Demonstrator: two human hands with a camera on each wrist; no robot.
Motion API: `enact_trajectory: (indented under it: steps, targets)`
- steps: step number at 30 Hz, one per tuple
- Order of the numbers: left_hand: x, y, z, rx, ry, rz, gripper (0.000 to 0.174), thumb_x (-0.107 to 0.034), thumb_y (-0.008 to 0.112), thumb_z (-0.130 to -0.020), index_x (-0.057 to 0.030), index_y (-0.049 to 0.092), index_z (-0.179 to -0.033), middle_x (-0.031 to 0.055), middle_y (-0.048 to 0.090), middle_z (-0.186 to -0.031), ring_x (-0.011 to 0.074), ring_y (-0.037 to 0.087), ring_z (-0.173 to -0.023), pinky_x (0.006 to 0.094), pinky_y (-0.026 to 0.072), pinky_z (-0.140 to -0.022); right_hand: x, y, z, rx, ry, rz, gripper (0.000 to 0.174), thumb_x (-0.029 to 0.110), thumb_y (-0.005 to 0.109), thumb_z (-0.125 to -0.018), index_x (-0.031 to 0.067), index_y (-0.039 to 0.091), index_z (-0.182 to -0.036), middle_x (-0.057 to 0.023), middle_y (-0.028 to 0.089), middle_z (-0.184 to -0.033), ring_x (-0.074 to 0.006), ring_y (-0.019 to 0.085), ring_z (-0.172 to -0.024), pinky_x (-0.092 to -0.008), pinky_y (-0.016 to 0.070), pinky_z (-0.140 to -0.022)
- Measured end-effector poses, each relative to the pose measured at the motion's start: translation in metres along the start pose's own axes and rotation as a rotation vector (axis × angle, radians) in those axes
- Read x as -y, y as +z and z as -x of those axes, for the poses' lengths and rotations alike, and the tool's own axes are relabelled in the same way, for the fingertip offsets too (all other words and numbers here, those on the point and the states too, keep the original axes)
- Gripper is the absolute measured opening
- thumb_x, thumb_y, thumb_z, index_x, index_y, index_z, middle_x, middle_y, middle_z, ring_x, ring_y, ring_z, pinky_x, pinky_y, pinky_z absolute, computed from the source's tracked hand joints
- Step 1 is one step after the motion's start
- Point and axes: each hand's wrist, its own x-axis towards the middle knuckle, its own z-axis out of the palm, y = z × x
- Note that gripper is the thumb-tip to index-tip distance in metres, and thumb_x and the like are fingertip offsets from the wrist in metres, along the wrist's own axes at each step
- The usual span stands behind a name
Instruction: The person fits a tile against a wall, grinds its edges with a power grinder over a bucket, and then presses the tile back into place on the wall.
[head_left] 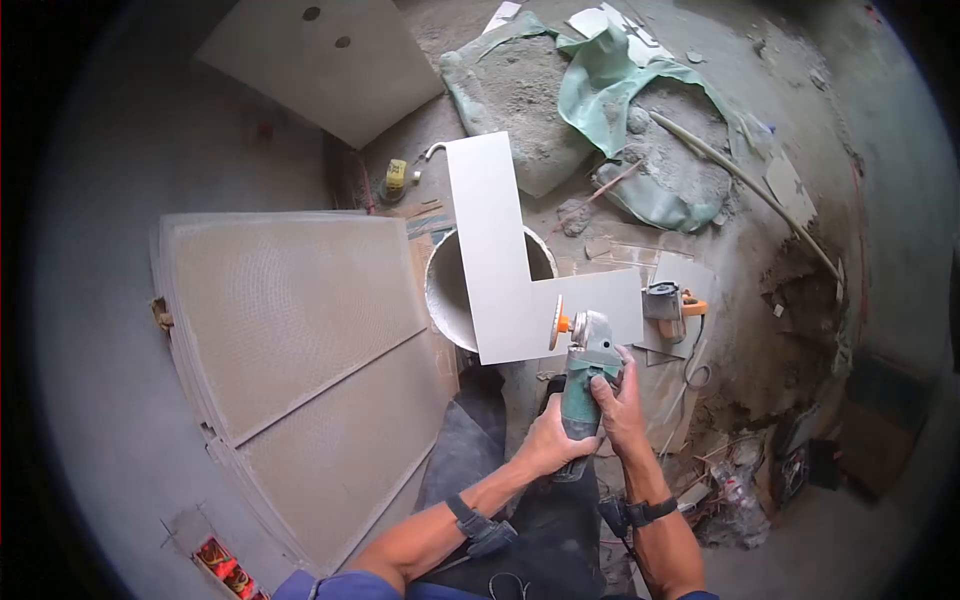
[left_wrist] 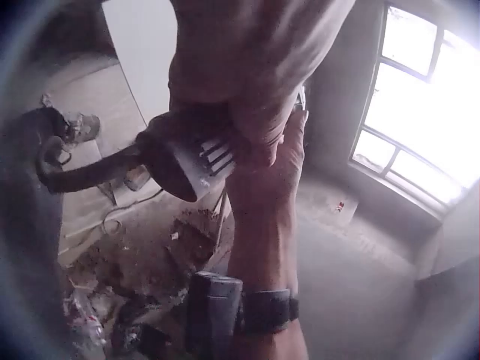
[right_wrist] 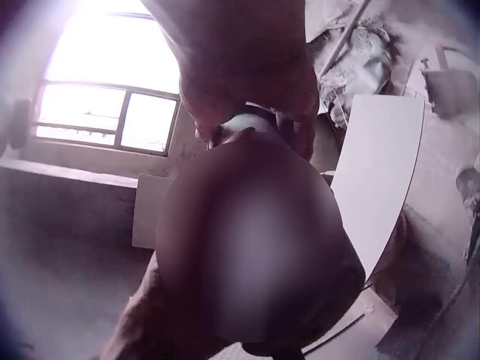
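Observation:
Both hands hold a green angle grinder (head_left: 583, 392), its head pointing away from the body. My left hand (head_left: 553, 440) grips the rear of the body from the left. Farther forward on the right side, my right hand (head_left: 622, 408) wraps the body with its thumb on top. An orange-hubbed disc (head_left: 557, 325) stands on edge at the head's left. It overlaps the lower arm of a white L-shaped tile (head_left: 488, 250), which lies across a round bucket (head_left: 450, 300). In the left wrist view the grinder's vented rear end (left_wrist: 184, 161) and cord show below the left hand.
Large stacked tiles (head_left: 290, 320) lean at the left. To the right of the L-shaped tile lies a second power tool (head_left: 672, 310) with an orange handle. Rubble-filled green sacks (head_left: 600, 95), a long pole (head_left: 740, 180) and a yellow-labelled container (head_left: 396, 175) are farther off.

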Motion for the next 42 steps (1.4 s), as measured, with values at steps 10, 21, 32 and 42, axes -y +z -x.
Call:
enact_trajectory:
  steps: [10, 21, 32, 42]
  targets:
    - [-0.017, 0.025, -0.048, -0.195, 0.046, -0.204, 0.074, -0.033, 0.081, -0.067, 0.0071, 0.045, -0.118, 0.0314, 0.066, -0.097, 0.0461, 0.067, -0.093, 0.0478, 0.0527, -0.080, 0.012, -0.014, -0.059, -0.098, -0.067, 0.320, 0.060, 0.045, 0.053, -0.101, -0.0004, 0.039, -0.136, -0.0171, 0.060, -0.115, -0.0232, 0.058, -0.102, -0.0369, 0.0476, -0.089]
    - [-0.022, 0.008, -0.093, -0.137, 0.054, -0.233, 0.070, -0.034, 0.080, -0.067, 0.0051, 0.045, -0.113, 0.0309, 0.066, -0.090, 0.0462, 0.067, -0.087, 0.0504, 0.0534, -0.078, 0.010, -0.018, -0.095, -0.140, 0.037, 0.145, 0.069, 0.058, 0.056, -0.096, 0.0036, 0.041, -0.137, -0.0078, 0.056, -0.116, -0.0153, 0.054, -0.103, -0.0306, 0.0473, -0.089]
    - [-0.043, 0.002, -0.085, -0.062, -0.044, -0.267, 0.069, -0.030, 0.081, -0.066, 0.0056, 0.052, -0.118, 0.0198, 0.067, -0.102, 0.0293, 0.067, -0.090, 0.0395, 0.0526, -0.082, -0.019, -0.021, -0.086, -0.154, 0.051, 0.130, 0.086, 0.052, 0.070, -0.088, -0.0013, 0.033, -0.144, -0.0214, 0.057, -0.128, -0.0267, 0.057, -0.117, -0.0381, 0.0453, -0.100]
    - [-0.024, 0.008, -0.085, 0.165, -0.012, -0.414, 0.072, -0.022, 0.081, -0.073, 0.0063, 0.048, -0.130, 0.0169, 0.062, -0.115, 0.0247, 0.061, -0.101, 0.0365, 0.0482, -0.091, -0.031, -0.018, -0.037, -0.400, 0.123, -0.060, 0.104, 0.060, 0.068, -0.084, 0.0004, 0.018, -0.152, -0.0331, 0.045, -0.141, -0.0468, 0.047, -0.131, -0.0459, 0.0367, -0.110]
